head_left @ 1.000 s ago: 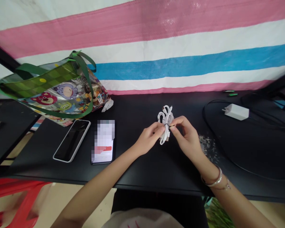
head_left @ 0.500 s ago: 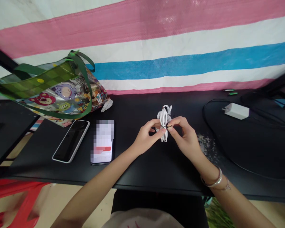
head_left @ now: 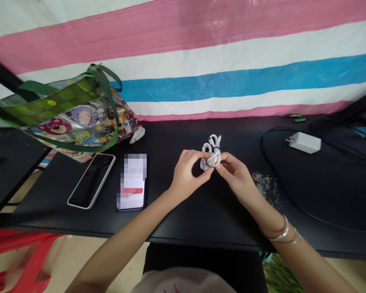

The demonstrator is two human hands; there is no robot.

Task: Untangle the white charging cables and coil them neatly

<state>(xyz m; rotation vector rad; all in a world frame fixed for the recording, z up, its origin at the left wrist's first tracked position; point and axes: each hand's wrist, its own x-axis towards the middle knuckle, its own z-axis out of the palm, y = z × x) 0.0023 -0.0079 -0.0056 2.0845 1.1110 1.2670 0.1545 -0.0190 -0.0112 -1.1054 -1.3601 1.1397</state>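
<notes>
A bundled white cable (head_left: 214,158) is held just above the black table, between my two hands. Dark ties wrap it, and its loops and plug ends point away from me. My left hand (head_left: 191,169) grips the bundle from the left, thumb below and fingers above. From the right, my right hand (head_left: 235,173) pinches the same bundle with thumb and forefinger. The fingertips hide part of the lower loops. Another white bundle seems to lie behind, but I cannot tell whether it is separate.
Left on the table (head_left: 177,221) lie a white-cased phone (head_left: 91,181) and a lit phone (head_left: 131,183), near a clear tote bag (head_left: 85,118) with green handles. On the right are a white charger (head_left: 305,142), a black cable (head_left: 270,171) and pale crumbs (head_left: 265,187).
The white bundle has turned and tilted between my fingers, its near loops now folded up. My right fingers have shifted from the dark tie's end onto the bundle.
</notes>
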